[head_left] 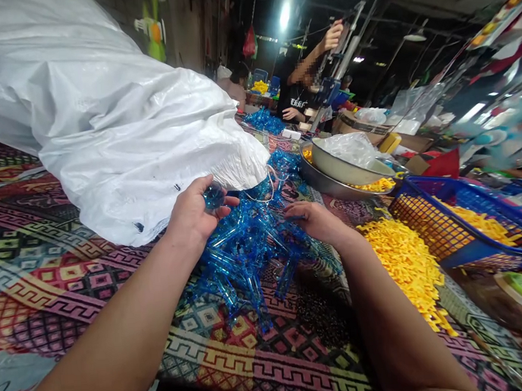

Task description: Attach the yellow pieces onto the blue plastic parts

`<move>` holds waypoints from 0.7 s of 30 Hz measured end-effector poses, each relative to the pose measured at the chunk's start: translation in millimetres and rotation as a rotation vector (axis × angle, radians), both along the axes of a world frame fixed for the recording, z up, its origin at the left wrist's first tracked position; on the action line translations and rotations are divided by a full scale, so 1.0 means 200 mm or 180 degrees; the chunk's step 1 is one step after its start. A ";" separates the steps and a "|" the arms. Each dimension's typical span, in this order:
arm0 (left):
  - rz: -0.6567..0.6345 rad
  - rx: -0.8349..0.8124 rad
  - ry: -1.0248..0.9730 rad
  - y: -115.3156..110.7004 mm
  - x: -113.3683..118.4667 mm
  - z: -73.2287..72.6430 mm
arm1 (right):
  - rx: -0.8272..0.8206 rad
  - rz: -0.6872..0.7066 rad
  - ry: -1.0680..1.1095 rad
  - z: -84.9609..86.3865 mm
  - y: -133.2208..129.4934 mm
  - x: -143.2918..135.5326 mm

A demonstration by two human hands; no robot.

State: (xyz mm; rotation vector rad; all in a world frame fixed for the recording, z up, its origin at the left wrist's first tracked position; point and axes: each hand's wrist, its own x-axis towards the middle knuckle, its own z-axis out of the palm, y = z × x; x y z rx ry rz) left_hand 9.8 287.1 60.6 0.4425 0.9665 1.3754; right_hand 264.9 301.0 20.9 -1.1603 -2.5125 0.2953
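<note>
My left hand (pixel 194 213) is closed around a round, see-through blue plastic piece (pixel 213 197), near the mouth of a big white sack (pixel 149 126). The sack lies on its side, its gathered edge and loose drawstring over a heap of clear blue plastic parts (pixel 250 244). At the right of that heap is my right hand (pixel 314 220), fingers curled together. A bit of blue shows at its fingertips, but what they hold is not clear. Small dark pieces (pixel 325 316) are scattered on the patterned cloth (pixel 236 355) below the heap.
A pile of yellow plastic pieces (pixel 404 269) lies right of my right forearm, beside a blue basket (pixel 470 252). Behind it stand nested metal bowls (pixel 348 162). Across the table, a co-worker (pixel 299 97) raises one arm at an upright machine (pixel 329 86).
</note>
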 end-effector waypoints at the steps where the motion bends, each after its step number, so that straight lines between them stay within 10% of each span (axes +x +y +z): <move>1: 0.0007 0.0000 0.0003 0.00 0.00 0.00 | 0.0188 -0.0039 0.0089 0.01 -0.02 -0.04; 8: -0.0028 0.0111 0.0044 0.01 0.00 -0.01 | 0.0194 0.0517 -0.0249 0.03 -0.16 -0.36; 21: -0.0027 0.0114 0.0063 0.04 -0.04 -0.02 | -0.0109 0.0407 0.0032 0.04 -0.04 -0.11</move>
